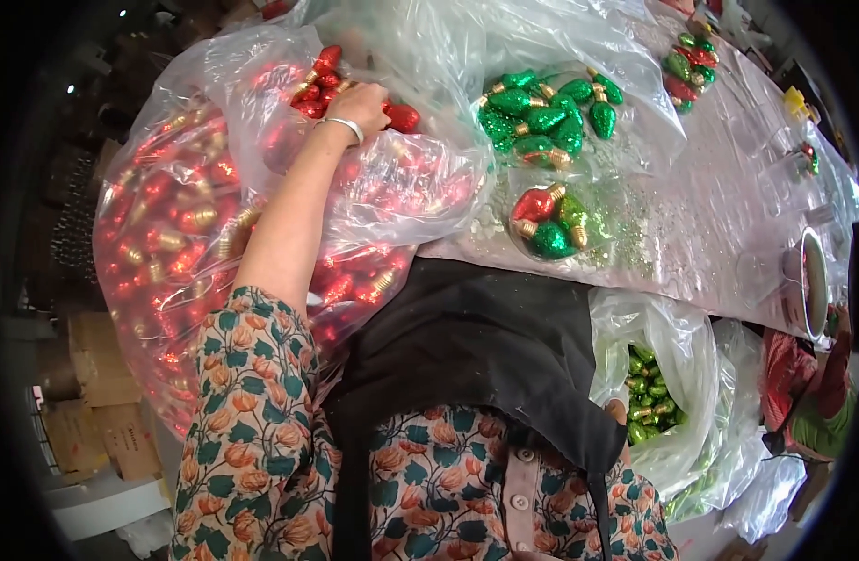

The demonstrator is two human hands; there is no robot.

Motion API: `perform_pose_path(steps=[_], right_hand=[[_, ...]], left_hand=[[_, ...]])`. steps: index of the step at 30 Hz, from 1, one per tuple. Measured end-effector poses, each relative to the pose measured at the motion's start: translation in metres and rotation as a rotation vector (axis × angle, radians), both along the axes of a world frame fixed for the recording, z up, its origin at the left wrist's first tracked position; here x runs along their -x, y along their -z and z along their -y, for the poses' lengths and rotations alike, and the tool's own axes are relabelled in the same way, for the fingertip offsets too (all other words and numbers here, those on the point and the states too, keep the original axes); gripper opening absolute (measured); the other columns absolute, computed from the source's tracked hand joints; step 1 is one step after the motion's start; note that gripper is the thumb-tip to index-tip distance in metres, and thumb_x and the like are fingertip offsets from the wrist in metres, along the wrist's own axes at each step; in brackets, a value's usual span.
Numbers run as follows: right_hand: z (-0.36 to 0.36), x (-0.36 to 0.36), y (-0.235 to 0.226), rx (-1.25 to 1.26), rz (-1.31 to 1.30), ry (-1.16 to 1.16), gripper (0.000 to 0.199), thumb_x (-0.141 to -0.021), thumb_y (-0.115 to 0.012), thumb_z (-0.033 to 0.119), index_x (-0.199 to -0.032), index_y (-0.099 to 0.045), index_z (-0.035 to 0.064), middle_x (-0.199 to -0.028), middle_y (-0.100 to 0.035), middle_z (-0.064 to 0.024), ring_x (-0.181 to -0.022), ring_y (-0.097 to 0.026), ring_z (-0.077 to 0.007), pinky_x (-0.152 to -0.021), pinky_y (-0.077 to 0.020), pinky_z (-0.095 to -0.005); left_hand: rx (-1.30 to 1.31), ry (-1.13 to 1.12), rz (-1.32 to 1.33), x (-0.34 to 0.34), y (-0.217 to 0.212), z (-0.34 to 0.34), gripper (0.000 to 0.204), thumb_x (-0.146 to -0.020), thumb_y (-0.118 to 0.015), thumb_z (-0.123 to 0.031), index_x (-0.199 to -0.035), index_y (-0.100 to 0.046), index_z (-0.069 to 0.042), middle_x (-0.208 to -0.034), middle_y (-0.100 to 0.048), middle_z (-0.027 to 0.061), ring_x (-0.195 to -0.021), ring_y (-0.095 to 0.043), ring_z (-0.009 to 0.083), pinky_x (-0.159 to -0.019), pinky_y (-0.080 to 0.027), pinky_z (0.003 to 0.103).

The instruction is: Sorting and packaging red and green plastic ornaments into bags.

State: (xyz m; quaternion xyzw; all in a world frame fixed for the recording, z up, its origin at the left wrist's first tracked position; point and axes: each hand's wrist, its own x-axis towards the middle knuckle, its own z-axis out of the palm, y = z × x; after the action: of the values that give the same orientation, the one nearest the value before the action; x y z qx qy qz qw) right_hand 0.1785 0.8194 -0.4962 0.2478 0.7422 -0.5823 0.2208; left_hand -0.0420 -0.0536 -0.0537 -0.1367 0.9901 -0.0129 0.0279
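Note:
My left hand (356, 108), with a silver bangle at the wrist, reaches to the mouth of a large clear plastic bag (252, 103) full of red glittery bulb-shaped ornaments with gold screw bases. Its fingers curl down, and a red bulb ornament (403, 118) is at the fingertips. More red bulb ornaments (324, 67) lie loose beside the hand. Only a bit of my right hand (617, 410) shows, low at the edge of an open plastic bag of light green bulb ornaments (650, 393); its fingers are mostly hidden.
A pile of green bulb ornaments (541, 114) lies on the glitter-strewn table (672, 238). Nearer stands a clear pack (553, 224) with red and green bulbs. Another red and green cluster (688, 70) is farther off. A round tub (811, 280) and another person (819, 402) are at right; cardboard boxes (111, 360) at left.

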Motion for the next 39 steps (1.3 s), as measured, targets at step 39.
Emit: perform_pose_path(steps=[39], right_hand=[[0.442, 0.212, -0.485, -0.539, -1.159, -1.152, 0.023, -0.074, -0.063, 0.023, -0.089, -0.06, 0.0062, -0.084, -0.059, -0.0137, -0.081, -0.059, -0.035, -0.071, -0.048, -0.0448]], left_hand=[[-0.581, 0.608, -0.108, 0.005, -0.04, -0.211, 0.044, -0.073, -0.071, -0.04, -0.088, -0.066, 0.001, -0.08, -0.065, 0.0229, -0.078, -0.065, 0.035, -0.072, -0.051, 0.04]])
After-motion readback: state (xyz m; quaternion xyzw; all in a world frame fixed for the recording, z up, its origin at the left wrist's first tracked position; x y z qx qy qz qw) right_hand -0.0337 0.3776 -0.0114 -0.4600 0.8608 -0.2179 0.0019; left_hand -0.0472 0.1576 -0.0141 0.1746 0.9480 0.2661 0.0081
